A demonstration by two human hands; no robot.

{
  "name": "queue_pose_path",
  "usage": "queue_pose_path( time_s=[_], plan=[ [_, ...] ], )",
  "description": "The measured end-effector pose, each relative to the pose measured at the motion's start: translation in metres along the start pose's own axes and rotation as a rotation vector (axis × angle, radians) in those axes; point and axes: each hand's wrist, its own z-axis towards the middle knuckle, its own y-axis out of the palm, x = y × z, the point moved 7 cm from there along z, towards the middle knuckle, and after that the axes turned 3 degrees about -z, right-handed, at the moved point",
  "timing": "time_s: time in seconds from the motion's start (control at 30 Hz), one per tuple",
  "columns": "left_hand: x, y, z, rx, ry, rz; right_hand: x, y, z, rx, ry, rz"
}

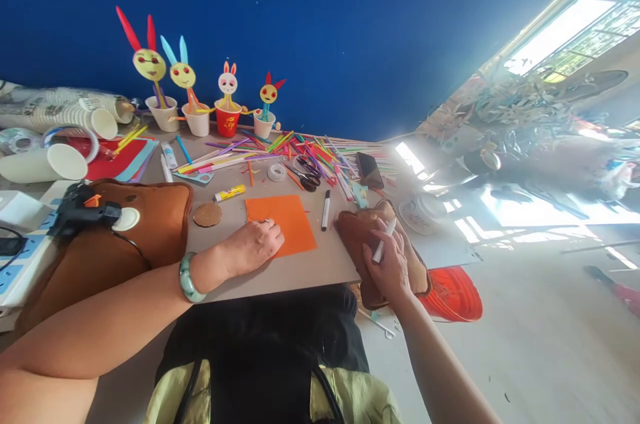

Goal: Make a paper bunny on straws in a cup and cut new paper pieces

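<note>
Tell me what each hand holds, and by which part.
The right hand holds a white pen around its middle; the left hand rests on the orange sheet, grip unclear.

Bare strip of table (pixel 300 271) runs along near edge, in front of orange sheet (pixel 296 227). Marker (pixel 326 211) lies in gap before right brown pad (pixel 351 244). Messy sticks (pixel 225 161) and scissors (pixel 310 181) block way behind.

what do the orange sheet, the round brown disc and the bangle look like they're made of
Orange sheet: paper or thin felt, judging by its flat, matte, even colour.
Brown disc: perhaps cork, matte and speckled.
Bangle: likely polished stone such as jade, or glass; it is mottled green with a shine.
</note>
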Motion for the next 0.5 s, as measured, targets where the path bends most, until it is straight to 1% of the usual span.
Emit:
queue_pose_path(
  time_s=[0.13, 0.23, 0.33, 0.4, 0.5],
  plan=[
    [0.0, -0.003, 0.0, -0.007, -0.008, -0.017, 0.004, 0.005, 0.013, 0.058, -0.031, 0.022],
    [0.0, -0.002, 0.0, -0.011, -0.008, -0.026, 0.006, 0.008, 0.026, 0.064, -0.07, -0.024],
    [0.0, 0.0, 0.0, -0.016, -0.008, -0.032, 0.006, 0.013, 0.04, 0.011, -0.126, -0.083],
    [0.0, 0.002, 0.0, -0.023, -0.01, -0.034, 0.006, 0.018, 0.05, -0.051, -0.153, -0.124],
    [0.001, 0.0, 0.001, -0.025, -0.009, -0.038, 0.011, 0.025, 0.065, -0.122, -0.154, -0.206]
  ],
)
